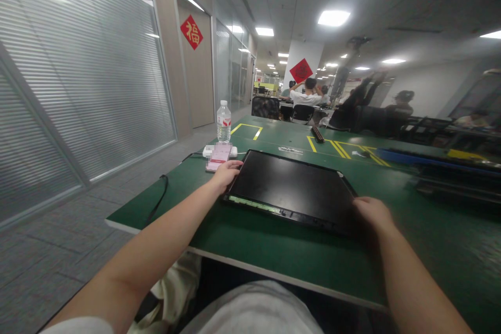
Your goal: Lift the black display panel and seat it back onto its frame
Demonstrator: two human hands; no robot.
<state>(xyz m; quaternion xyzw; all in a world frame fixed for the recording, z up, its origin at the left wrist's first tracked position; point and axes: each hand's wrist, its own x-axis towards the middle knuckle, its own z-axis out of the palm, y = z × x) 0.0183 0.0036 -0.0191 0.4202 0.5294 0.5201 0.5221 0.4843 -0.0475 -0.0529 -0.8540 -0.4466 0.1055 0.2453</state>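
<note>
Lying between both hands (227,175) (373,214), the black panel (293,182) is gripped by opposite edges.

Smooth, faintly glossy on the black panel (293,182); matt-looking across the worktop (313,266); clear plastic in the bottle (224,121).

The red sign (191,32) on the door (198,83) reads "福", while the label (224,122) on the bottle (224,136) cannot be read.

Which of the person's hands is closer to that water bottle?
Left. The left hand is at the left edge of the black panel, on the near side of the water bottle; the right hand is farther away, at the panel's right edge.
</note>
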